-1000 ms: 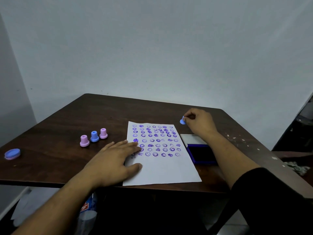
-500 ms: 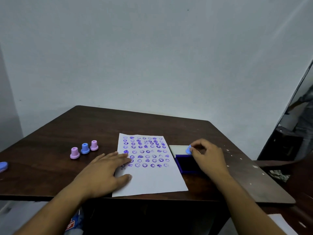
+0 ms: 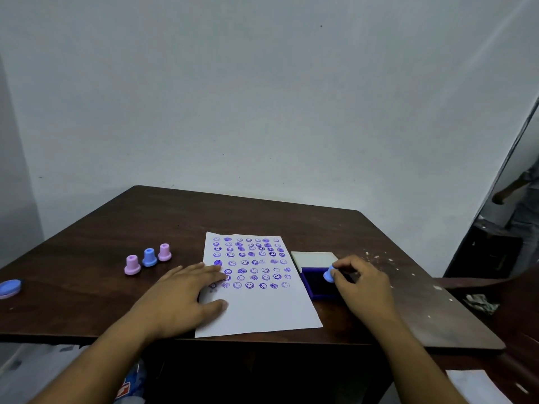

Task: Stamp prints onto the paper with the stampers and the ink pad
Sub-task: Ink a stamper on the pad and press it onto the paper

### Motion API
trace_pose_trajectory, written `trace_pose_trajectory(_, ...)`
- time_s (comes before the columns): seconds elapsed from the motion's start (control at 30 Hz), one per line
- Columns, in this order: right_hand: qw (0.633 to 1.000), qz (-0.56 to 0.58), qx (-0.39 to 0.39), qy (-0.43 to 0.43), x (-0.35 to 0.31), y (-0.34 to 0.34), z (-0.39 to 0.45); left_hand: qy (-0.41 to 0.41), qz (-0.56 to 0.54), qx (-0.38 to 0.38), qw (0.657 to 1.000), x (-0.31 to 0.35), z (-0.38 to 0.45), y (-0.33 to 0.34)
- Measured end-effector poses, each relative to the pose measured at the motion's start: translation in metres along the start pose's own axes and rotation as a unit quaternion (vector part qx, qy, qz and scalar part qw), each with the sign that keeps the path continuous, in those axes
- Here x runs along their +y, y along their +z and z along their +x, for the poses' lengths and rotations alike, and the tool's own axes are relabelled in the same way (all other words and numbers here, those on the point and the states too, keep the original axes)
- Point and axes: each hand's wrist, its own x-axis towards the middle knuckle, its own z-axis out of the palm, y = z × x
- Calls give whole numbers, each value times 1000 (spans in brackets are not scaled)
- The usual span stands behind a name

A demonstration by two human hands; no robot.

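Dark wooden table (image 3: 262, 217) against a plain pale wall (image 3: 262, 97), paint flecks on its right side. White paper (image 3: 262, 310) lies in front of me, top half filled with rows of purple smiley prints (image 3: 250, 262), bottom half blank.

My left hand (image 3: 180, 298) lies flat on the paper's left edge, fingers straight and spread, thumb out along the sheet, holding nothing. Fingertips reach the leftmost prints in the lower rows.

My right hand (image 3: 361, 284) pinches a small blue stamper (image 3: 329, 274) between thumb and curled fingers. Stamper is tilted, wide end facing left, over the ink pad (image 3: 319, 284). Can't tell if its face touches the pad surface or sits just above it.

Ink pad is dark blue-purple, just beside the paper's right edge, touching or nearly so. Its pale open lid (image 3: 315, 259) lies flat behind it.

Three spare stampers stand upright in a diagonal row left of the paper, close together: pink stamper (image 3: 132, 265) nearest me, blue stamper (image 3: 149, 257) in the middle, second pink stamper (image 3: 164, 252) furthest back. Well apart from them, at the table's far left edge, a round blue cap (image 3: 9, 287) lies flat.

Below the table edge near my left forearm, a bit of blue and red packaging (image 3: 128, 386), blurred. Right edge of view: another person (image 3: 522, 205) standing in the background.
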Motion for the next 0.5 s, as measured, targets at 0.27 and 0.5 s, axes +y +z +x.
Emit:
trace_pose_trajectory(0.27, 998, -57, -3, -27, -1, 3, -3, 0, 2, 9, 1000, 4, -2, -1)
trace_pose_trajectory(0.5, 992, -115, -5, -60, -4, 2, -5, 0, 4, 7, 1000, 2, -1, 0)
